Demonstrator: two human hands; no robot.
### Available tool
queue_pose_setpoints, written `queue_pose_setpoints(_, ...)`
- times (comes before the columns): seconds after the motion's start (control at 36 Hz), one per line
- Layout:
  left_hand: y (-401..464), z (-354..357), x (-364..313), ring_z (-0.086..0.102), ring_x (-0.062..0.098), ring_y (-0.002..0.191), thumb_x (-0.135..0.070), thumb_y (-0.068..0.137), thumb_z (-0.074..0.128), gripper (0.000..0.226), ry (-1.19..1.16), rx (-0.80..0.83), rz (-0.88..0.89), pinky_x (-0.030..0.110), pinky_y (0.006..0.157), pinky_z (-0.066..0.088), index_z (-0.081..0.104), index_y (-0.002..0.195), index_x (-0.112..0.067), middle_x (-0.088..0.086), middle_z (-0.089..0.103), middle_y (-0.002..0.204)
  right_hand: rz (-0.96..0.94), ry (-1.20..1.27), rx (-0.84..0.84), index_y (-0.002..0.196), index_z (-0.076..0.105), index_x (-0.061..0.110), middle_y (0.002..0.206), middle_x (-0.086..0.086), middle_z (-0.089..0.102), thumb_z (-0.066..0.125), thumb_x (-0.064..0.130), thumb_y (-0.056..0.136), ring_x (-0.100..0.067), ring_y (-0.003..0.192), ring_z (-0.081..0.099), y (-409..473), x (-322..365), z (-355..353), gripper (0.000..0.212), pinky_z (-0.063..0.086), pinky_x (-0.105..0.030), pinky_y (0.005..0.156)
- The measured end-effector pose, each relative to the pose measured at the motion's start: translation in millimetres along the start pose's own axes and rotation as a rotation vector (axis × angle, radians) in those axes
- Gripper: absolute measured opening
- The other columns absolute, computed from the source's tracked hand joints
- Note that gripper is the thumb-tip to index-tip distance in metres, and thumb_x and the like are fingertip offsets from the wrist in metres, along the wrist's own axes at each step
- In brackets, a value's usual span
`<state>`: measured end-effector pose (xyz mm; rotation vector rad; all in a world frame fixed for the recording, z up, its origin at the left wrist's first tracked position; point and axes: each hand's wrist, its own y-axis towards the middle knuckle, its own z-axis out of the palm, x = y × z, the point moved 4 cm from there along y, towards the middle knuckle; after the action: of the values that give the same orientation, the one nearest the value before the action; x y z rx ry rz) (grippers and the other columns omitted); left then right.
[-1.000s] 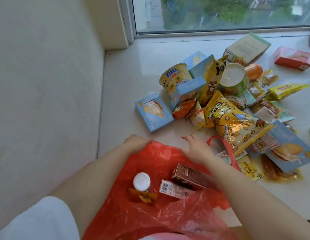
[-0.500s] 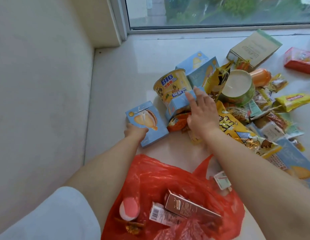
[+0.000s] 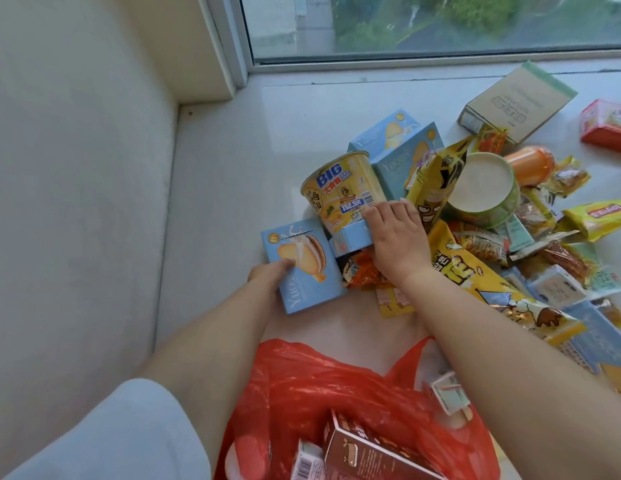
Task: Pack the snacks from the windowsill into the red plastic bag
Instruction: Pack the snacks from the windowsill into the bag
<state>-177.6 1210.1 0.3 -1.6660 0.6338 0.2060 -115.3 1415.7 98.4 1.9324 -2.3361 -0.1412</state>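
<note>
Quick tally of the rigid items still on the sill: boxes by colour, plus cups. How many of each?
Light-blue boxes: 5
Beige box: 1
Red box: 1
Cups: 2
Total: 9 in plain view. Soft packets are not counted, and the pile may hide more.

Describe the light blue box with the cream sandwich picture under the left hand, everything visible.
The light blue box looks like thin printed card: a cream-filled sandwich biscuit pictured on its top face, a small gold emblem in one corner, pale lettering along the near left edge. It appears closed and undamaged. It lies flat on the windowsill, turned at an angle, at the left edge of the snack pile. The left hand grips its near left edge, thumb on top.
</note>
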Motion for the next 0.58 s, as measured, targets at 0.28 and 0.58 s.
queue_pose_setpoints(0.28, -32, -13, -21, 0.066, 0.027, 0.091, -0.023, 0.073, 0.076, 0.051, 0.039, 0.010, 0.304, 0.042, 0.081, 0.056, 0.050, 0.116, -0.008, 0.009, 0.064, 0.109, 0.050, 0.113, -0.089, 0.102, 0.058, 0.009, 0.097, -0.014, 0.063, 0.068, 0.004, 0.070, -0.037, 0.091, 0.058, -26, -3, -35, 0.034, 0.027, -0.037, 0.089)
queue_pose_setpoints(0.58, -158, -83, -23, 0.056, 0.017, 0.089, -0.007, 0.082, 0.070, 0.040, 0.044, 0.020, 0.801, 0.034, 0.083, 0.049, 0.041, 0.110, -0.010, 0.005, 0.055, 0.100, 0.756, 1.083, -0.212, 0.108, 0.047, 0.006, 0.084, 0.003, 0.050, 0.069, 0.023, 0.085, -0.020, 0.083, 0.050, -126, -11, -86, 0.036, 0.037, -0.018, 0.054)
